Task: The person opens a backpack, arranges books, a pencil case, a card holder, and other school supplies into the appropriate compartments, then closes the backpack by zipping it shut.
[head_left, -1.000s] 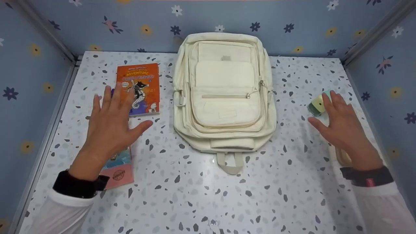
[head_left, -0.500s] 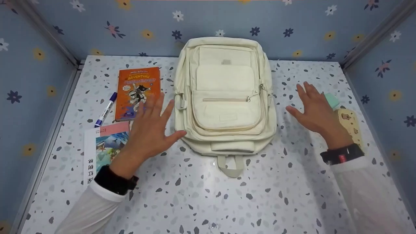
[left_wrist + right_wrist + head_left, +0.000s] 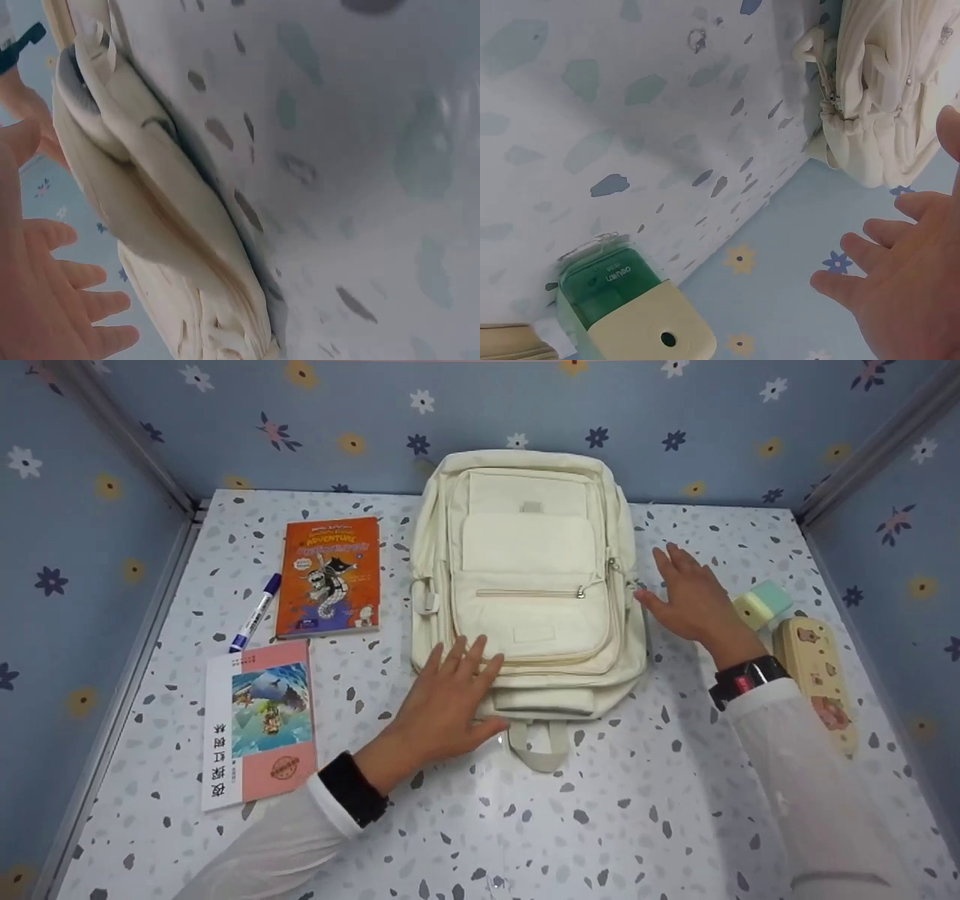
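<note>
A cream backpack (image 3: 532, 544) lies flat in the middle of the table, its top handle toward me. My left hand (image 3: 446, 705) is over the bag's lower left edge, fingers spread; in the left wrist view it looks apart from the backpack (image 3: 142, 172). Just off the bag's right side, my right hand (image 3: 694, 600) hovers with fingers extended, holding nothing. Near the right wrist sits a green and yellow pencil sharpener (image 3: 763, 605), its round hole showing in the right wrist view. A zipper pull (image 3: 580, 592) rests at the right end of the front pocket's zipper.
To the left lie an orange comic book (image 3: 330, 577), a purple-capped marker (image 3: 255, 613) and a pink and white book (image 3: 259, 724). A cream pencil case (image 3: 814, 675) with bear pictures lies at the right, partly behind my forearm. Blue flowered panels (image 3: 495, 405) enclose the table.
Both hands have moved inward toward the backpack, the left from above the books, the right from above the sharpener. The books, marker and pencil case are uncovered. The backpack has stayed in place.
</note>
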